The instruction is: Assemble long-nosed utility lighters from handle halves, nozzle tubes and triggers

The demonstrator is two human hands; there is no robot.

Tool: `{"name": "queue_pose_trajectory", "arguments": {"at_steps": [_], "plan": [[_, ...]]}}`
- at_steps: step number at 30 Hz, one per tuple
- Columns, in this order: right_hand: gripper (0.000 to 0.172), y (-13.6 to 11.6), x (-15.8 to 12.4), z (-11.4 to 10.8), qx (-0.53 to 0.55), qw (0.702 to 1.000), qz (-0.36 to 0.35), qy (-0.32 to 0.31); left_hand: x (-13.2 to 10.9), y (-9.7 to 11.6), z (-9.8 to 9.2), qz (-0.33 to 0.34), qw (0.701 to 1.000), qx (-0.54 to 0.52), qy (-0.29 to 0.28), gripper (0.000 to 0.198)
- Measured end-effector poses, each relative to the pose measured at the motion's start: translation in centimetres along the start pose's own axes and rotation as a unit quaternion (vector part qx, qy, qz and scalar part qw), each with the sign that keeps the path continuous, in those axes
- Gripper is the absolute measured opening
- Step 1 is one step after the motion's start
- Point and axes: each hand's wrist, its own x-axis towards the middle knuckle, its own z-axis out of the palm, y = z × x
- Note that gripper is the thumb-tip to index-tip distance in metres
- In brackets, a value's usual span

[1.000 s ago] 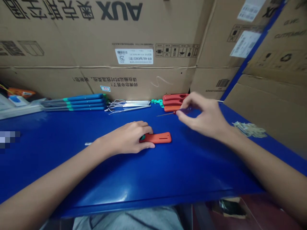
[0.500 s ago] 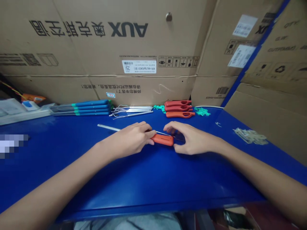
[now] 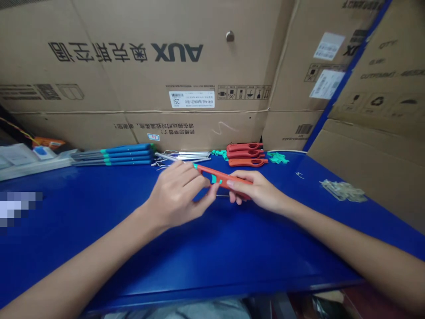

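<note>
A long-reach lighter with an orange-red handle [image 3: 224, 178] is held over the table, tilted down to the right. A green trigger [image 3: 214, 178] shows in its opening, and its metal tube [image 3: 166, 156] runs up to the left behind my left hand. My right hand [image 3: 260, 189] is wrapped around the handle's rear end, thumb on top. My left hand [image 3: 179, 190] is closed at the front part, its thumb and fingertips by the trigger; its grip is partly hidden. A thin wire [image 3: 223, 196] shows below the handle, between the hands.
Along the back of the blue table [image 3: 215, 252] lie blue lighters [image 3: 129, 154], metal tubes with wires [image 3: 194, 155], red handles [image 3: 247, 154] and small green parts [image 3: 278, 157]. Translucent pieces [image 3: 343, 190] lie to the right. Cardboard walls [image 3: 133, 88] stand behind and to the right.
The orange-red handle has been turned and raised, now showing the green trigger. My right hand has gone from spread fingers to gripping the rear end. My left hand has shifted to the front part.
</note>
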Motion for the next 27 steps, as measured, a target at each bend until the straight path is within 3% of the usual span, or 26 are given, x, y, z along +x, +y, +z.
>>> {"name": "queue_pose_trajectory", "arguments": {"at_steps": [2,4,5,8,11,18,22,27], "plan": [[0.029,0.0,0.2,0.1,0.057,0.998,0.009,-0.001,-0.3,0.8,0.8,-0.114,0.986,-0.103,-0.066,0.033],[0.029,0.2,0.3,0.2,0.1,0.995,0.008,0.003,-0.5,1.3,2.0,-0.253,0.927,-0.226,-0.162,0.041],[0.028,0.3,0.3,0.3,0.122,0.993,0.006,0.004,-0.6,1.5,2.6,-0.307,0.887,-0.299,-0.171,0.043],[0.024,0.5,0.2,0.7,0.18,0.984,0.004,0.002,-0.8,1.6,3.9,-0.394,0.756,-0.503,-0.141,0.042],[0.023,0.3,0.0,0.9,0.224,0.974,0.008,-0.02,-0.7,1.7,4.3,-0.421,0.677,-0.597,-0.093,0.039],[0.034,-0.4,-0.4,0.9,0.238,0.969,0.035,-0.046,-0.8,2.8,4.4,-0.435,0.648,-0.622,-0.055,0.034],[0.021,-0.4,-0.4,1.1,0.243,0.967,0.031,-0.066,-0.8,3.0,4.6,-0.433,0.629,-0.645,-0.045,0.032],[0.034,-0.1,-0.3,1.2,0.243,0.967,0.013,-0.08,-1.0,2.9,4.7,-0.422,0.613,-0.666,-0.048,0.026]]}}
